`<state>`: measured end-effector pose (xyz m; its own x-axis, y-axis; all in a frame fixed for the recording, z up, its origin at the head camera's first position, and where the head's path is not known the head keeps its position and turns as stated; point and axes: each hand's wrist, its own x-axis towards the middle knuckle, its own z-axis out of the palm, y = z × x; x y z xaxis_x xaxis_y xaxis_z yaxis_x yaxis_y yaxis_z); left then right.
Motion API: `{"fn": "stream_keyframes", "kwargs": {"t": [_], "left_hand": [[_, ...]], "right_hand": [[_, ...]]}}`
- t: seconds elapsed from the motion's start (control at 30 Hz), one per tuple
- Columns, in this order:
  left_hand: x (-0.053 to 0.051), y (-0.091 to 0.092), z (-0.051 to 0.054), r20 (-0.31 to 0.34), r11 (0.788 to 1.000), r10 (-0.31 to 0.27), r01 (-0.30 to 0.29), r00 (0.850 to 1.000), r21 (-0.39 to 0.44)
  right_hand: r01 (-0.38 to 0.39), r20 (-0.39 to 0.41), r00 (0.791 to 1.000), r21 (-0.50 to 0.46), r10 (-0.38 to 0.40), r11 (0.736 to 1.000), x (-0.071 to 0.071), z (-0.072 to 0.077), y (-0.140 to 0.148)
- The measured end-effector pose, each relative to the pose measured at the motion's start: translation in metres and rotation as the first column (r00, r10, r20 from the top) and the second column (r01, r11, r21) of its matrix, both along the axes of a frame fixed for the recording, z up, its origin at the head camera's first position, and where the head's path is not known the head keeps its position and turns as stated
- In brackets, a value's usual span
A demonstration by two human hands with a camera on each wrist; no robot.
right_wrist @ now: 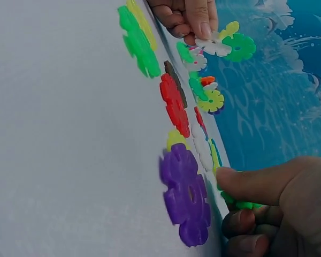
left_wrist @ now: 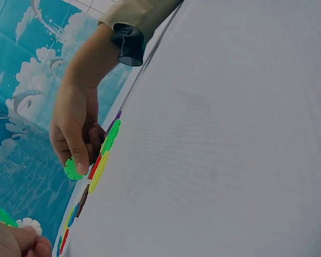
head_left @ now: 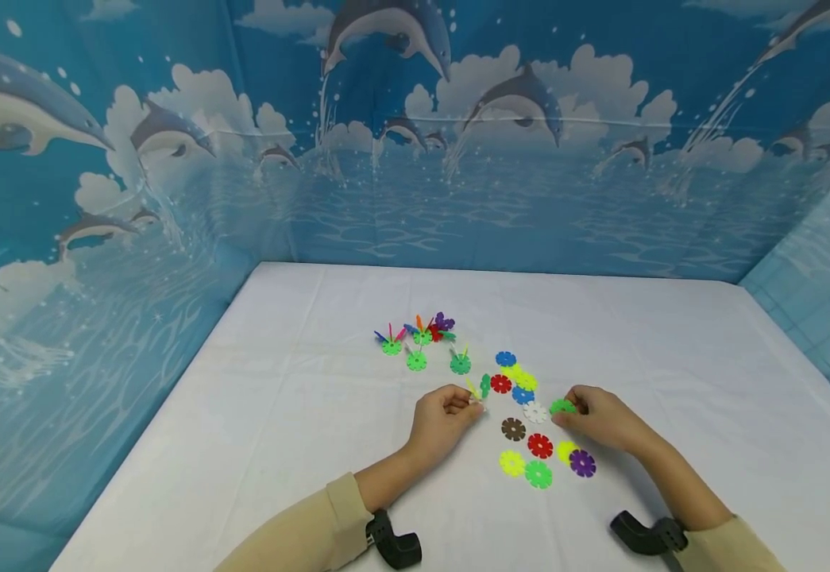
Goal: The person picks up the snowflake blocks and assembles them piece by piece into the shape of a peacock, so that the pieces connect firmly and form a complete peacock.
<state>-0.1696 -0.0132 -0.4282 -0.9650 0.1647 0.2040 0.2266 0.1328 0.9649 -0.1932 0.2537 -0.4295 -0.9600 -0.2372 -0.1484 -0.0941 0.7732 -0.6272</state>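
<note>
We find the left hand point(head_left: 445, 419) pinching a joined cluster point(right_wrist: 221, 49), the right hand point(head_left: 606, 419) gripping a green disc point(head_left: 562, 406) beside loose discs point(head_left: 540, 446), assembly apparently underway, the next join requiring alignment.

Curtained tabletop enclosure, type of building not showing: dolphin-and-sea printed sheeting point(head_left: 415, 210) is hanging along back and left; a paler blue panel point(head_left: 825, 278) is closing the right; a white-covered table point(head_left: 279, 405) is standing between.
</note>
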Motion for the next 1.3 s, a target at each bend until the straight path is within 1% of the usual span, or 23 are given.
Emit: {"fn": "stream_keyframes", "kwargs": {"t": [0.17, 0.27, 0.53, 0.7, 0.87, 1.0, 1.1, 1.23, 1.3], "left_hand": [[0.0, 0.0, 0.0, 0.0, 1.0, 0.004, -0.004, 1.0, -0.01], [0.0, 0.0, 0.001, 0.002, 1.0, 0.004, -0.004, 1.0, -0.013], [0.0, 0.0, 0.001, 0.018, 1.0, -0.006, 0.006, 1.0, -0.003], [0.0, 0.001, 0.002, 0.029, 1.0, -0.009, 0.009, 1.0, 0.004], [0.0, 0.001, 0.001, 0.026, 1.0, -0.014, 0.014, 1.0, 0.002], [0.0, 0.0, 0.0, 0.008, 1.0, -0.024, 0.024, 1.0, -0.007], [0.0, 0.0, -0.001, -0.003, 0.999, -0.037, 0.037, 0.999, -0.007], [-0.001, 0.0, -0.002, -0.014, 0.999, -0.044, 0.044, 0.999, -0.002], [-0.001, 0.0, -0.002, -0.03, 0.999, -0.041, 0.041, 0.999, -0.01]], "right_hand": [[-0.002, -0.013, 1.0, -0.048, 0.001, 0.999, 0.002, 0.002, -0.007], [-0.015, -0.011, 1.0, -0.08, 0.014, 0.997, 0.002, 0.004, -0.014], [-0.017, 0.06, 0.998, -0.184, 0.029, 0.983, 0.001, 0.008, -0.036], [-0.04, 0.057, 0.997, -0.231, 0.054, 0.972, 0.0, 0.01, -0.046], [-0.054, 0.063, 0.995, -0.275, 0.075, 0.96, -0.002, 0.008, -0.055], [-0.038, 0.07, 0.996, -0.3, 0.062, 0.953, -0.003, 0.007, -0.064], [-0.035, 0.052, 0.997, -0.315, 0.054, 0.949, -0.002, 0.007, -0.072], [-0.01, 0.038, 0.999, -0.293, 0.022, 0.956, -0.001, 0.007, -0.081], [0.016, 0.038, 0.999, -0.269, -0.007, 0.963, 0.0, 0.007, -0.086]]}}
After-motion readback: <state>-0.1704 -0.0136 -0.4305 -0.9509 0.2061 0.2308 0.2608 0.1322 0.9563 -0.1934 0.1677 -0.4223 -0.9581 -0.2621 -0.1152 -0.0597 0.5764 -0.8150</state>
